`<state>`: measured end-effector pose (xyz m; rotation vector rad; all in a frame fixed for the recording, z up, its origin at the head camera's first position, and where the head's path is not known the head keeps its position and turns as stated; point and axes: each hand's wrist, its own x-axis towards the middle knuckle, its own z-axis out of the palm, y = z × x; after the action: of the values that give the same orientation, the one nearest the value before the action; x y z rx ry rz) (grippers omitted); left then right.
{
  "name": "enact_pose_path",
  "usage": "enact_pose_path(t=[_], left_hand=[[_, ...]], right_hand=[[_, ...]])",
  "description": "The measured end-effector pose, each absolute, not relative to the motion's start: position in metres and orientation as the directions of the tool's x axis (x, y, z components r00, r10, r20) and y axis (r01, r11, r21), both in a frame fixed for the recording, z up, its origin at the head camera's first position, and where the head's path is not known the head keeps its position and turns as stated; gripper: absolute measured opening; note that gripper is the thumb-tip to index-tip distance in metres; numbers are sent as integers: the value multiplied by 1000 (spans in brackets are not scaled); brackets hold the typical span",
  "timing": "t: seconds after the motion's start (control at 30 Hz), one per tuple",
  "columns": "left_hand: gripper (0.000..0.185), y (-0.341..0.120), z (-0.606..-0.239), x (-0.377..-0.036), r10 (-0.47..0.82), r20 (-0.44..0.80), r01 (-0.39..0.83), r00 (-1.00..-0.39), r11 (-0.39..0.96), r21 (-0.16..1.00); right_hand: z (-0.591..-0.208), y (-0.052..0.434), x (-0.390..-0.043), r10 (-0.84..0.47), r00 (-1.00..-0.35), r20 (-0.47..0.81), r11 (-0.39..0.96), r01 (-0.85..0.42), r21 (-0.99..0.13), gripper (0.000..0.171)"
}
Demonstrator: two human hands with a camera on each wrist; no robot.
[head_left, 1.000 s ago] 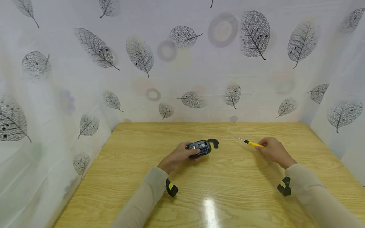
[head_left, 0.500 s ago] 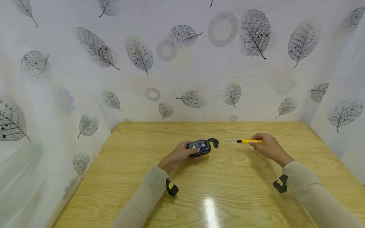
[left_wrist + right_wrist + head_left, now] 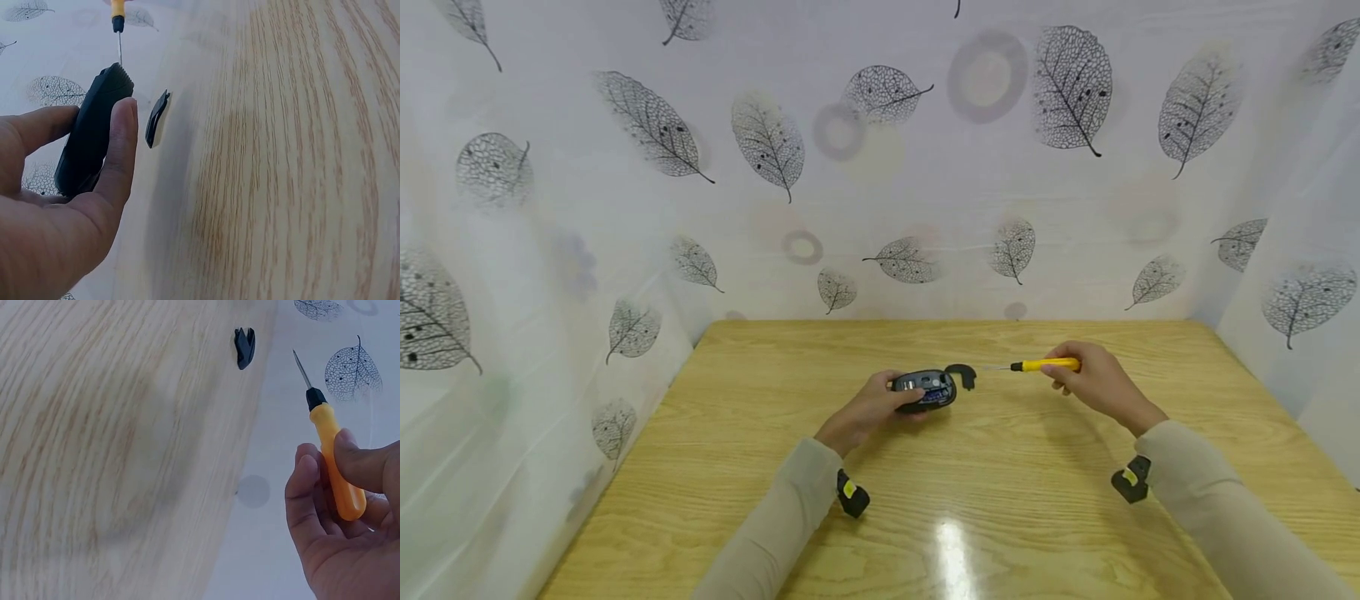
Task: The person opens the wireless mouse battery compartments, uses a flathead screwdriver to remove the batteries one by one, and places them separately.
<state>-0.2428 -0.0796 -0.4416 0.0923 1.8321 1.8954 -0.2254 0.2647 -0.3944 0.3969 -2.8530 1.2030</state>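
Observation:
My left hand (image 3: 872,410) holds a black computer mouse (image 3: 934,382) with its underside turned up, thumb across it and fingers at the far side. Its battery bay is uncovered, and a dark blue battery (image 3: 936,397) shows inside. In the left wrist view the mouse (image 3: 94,134) appears edge-on between thumb and fingers. My right hand (image 3: 1097,379) pinches a screwdriver (image 3: 1051,364) with a yellow handle and black collar, its metal tip pointing left toward the mouse. In the right wrist view the screwdriver handle (image 3: 340,469) lies between thumb and fingers. A black curved battery cover (image 3: 964,374) lies just beyond the mouse.
Both hands are over a wooden table (image 3: 1000,500). A pale curtain (image 3: 925,183) with leaf prints stands behind the table and along its sides. Each sleeve cuff has a small black wrist camera (image 3: 852,497) beneath it.
My right hand has moved left and slightly away from me, and the screwdriver has swung from slanting to nearly level. The left hand and mouse have stayed almost still.

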Motion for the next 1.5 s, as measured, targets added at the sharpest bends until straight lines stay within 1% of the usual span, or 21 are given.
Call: enact_pose_path(t=[0.2, 0.53, 0.7, 0.9, 1.17, 1.5], left_hand=[[54, -79, -442, -243, 377, -293, -305, -879, 30, 952], [60, -78, -441, -241, 348, -300, -309, -888, 32, 951], [58, -77, -440, -242, 343, -302, -309, -889, 33, 950], [54, -76, -440, -242, 352, -286, -292, -891, 36, 956], [55, -76, -440, -242, 343, -295, -297, -892, 47, 954], [57, -76, -437, -242, 335, -307, -299, -891, 78, 951]], right_hand=[[-389, 258, -226, -240, -961, 135, 664, -264, -699, 26], [-378, 245, -226, -286, -944, 162, 628, -312, -713, 24], [-373, 240, -225, -303, -939, 162, 623, -324, -712, 24], [-367, 234, -224, -325, -926, 193, 613, -362, -702, 22], [-359, 223, -220, -358, -917, 176, 582, -367, -726, 23], [-359, 215, -221, -389, -904, 174, 586, -389, -711, 20]])
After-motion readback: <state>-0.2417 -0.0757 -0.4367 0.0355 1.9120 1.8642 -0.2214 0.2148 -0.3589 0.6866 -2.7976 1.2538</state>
